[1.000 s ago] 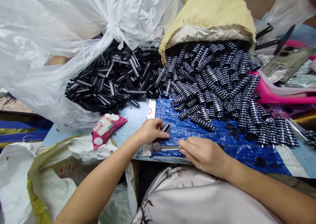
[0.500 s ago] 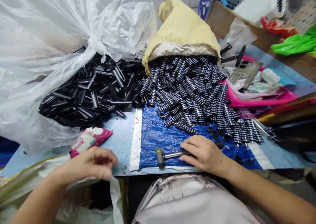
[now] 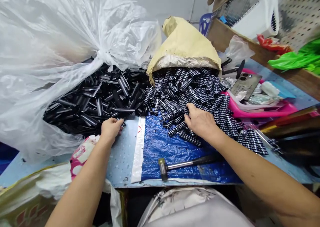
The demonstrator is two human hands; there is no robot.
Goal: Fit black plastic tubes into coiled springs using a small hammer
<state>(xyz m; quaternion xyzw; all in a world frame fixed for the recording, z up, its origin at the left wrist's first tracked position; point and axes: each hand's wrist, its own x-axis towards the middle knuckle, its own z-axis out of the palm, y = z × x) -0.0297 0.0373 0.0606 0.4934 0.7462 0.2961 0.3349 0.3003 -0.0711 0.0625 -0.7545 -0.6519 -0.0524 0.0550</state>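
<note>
My left hand (image 3: 111,129) is closed at the front edge of a pile of plain black tubes (image 3: 99,107), its thumb and fingertips pinched on a black tube (image 3: 122,124) mostly hidden by the fingers. Across the table, my right hand (image 3: 200,121) reaches over a heap of black-and-white checkered grips (image 3: 175,103). Its thumb and index finger are apart, touching or just above the grips; the other fingers are partly hidden. In front of that heap, a small mallet (image 3: 180,165) with a metal handle and black grip lies on the blue sheet (image 3: 160,150), untouched by either hand.
A big translucent plastic bag (image 3: 32,70) covers the back left. The yellow sack (image 3: 187,40) opens over the checkered grips. On the right stands a pink tray (image 3: 272,110) holding a phone (image 3: 246,85). A pink-and-white packet (image 3: 80,157) lies beside my left forearm.
My right hand has let go of the mallet and moved forward to the checkered grips. My left hand has moved forward and right to the black tubes, its fingers closing.
</note>
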